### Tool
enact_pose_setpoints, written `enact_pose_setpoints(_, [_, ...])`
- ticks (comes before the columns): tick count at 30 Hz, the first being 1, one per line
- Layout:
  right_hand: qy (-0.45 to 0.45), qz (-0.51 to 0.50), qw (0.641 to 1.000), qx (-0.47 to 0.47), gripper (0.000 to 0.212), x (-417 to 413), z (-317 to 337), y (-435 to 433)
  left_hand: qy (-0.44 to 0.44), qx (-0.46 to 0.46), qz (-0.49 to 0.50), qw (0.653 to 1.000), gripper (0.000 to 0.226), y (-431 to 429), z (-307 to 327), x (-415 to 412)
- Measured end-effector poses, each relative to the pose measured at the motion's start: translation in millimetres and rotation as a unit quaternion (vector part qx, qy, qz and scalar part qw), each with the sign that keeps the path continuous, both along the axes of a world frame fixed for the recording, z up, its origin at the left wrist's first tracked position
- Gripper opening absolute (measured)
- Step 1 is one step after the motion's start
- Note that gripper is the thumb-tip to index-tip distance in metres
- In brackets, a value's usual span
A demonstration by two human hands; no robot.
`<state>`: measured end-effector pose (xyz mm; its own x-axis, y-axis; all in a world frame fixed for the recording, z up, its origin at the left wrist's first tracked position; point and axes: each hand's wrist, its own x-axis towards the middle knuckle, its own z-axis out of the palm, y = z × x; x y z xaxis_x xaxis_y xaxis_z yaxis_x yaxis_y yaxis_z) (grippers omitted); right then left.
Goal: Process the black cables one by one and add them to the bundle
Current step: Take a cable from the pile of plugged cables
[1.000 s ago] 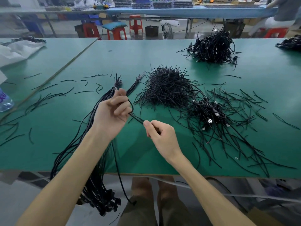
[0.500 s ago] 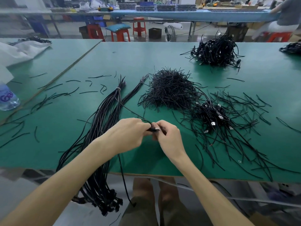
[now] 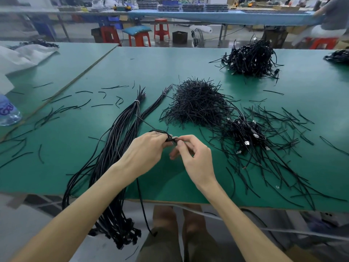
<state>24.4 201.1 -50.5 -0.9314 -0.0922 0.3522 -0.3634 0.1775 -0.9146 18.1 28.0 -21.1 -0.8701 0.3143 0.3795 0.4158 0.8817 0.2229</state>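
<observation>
Head view: both hands meet in the middle of the frame, just above the green table (image 3: 170, 63). The left hand (image 3: 145, 154) has its fingers curled round a small loop of one black cable (image 3: 169, 139). The right hand (image 3: 194, 157) pinches the end of it with thumb and first finger. Its other fingers are loosely bent and hold nothing. The rest of that cable hangs down past the table edge toward the bottom middle.

The bundle (image 3: 120, 140) lies just left of the hands. It runs long from a pale tie (image 3: 137, 102) in the upper middle down to the lower left, where its ends hang off the edge. The left hand is nearer to it, so I think the cable has to go left and lie the same way.

To the right sit a pile of short black ties (image 3: 198, 104) and a heap of coiled cables (image 3: 245, 137). Red stools (image 3: 140, 37) stand far back.
</observation>
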Motion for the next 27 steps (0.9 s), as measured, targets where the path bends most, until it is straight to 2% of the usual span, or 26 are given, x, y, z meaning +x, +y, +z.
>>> enact_pose_setpoints(5, [-0.005, 0.007, 1.000, -0.027, 0.012, 0, 2, 3, -0.154, 0.091, -0.003, 0.984, 0.025, -3, -1, -9])
enact_pose_setpoints(10, [-0.007, 0.037, 0.996, -0.075, 0.013, 1, 2, 7, -0.213, 0.216, -0.017, 0.953, 0.025, 2, -1, -11])
enact_pose_setpoints(12, [-0.003, 0.047, 0.996, -0.079, 0.013, 1, 2, 6, -0.247, 0.313, -0.026, 0.917, 0.028, 8, -1, -9])
enact_pose_setpoints(13, [-0.003, 0.053, 0.995, -0.079, 0.014, 1, 3, 6, -0.270, 0.378, -0.033, 0.885, 0.029, 10, -2, -6])
enact_pose_setpoints(16, [-0.005, 0.076, 0.995, -0.058, 0.019, 1, 4, 4, -0.352, 0.590, -0.055, 0.725, 0.039, 16, -2, -1])
enact_pose_setpoints(17, [-0.010, 0.081, 0.996, -0.046, 0.020, 0, 4, 3, -0.362, 0.625, -0.059, 0.689, 0.042, 16, -1, -2])
enact_pose_setpoints(19, [-0.026, 0.079, 0.996, -0.035, 0.018, 0, 3, 2, -0.370, 0.650, -0.062, 0.661, 0.045, 19, 0, -2])
enact_pose_setpoints(22, [-0.047, 0.058, 0.997, -0.026, 0.011, -2, 3, 4, -0.368, 0.667, -0.058, 0.645, 0.045, 25, 3, -4])
enact_pose_setpoints(25, [-0.042, 0.057, 0.997, -0.003, 0.011, -2, 2, 3, -0.375, 0.671, -0.041, 0.638, 0.046, 28, 5, -7])
enact_pose_setpoints(27, [-0.042, 0.057, 0.998, 0.005, 0.012, -3, 2, 2, -0.389, 0.679, -0.031, 0.622, 0.045, 27, 4, -8])
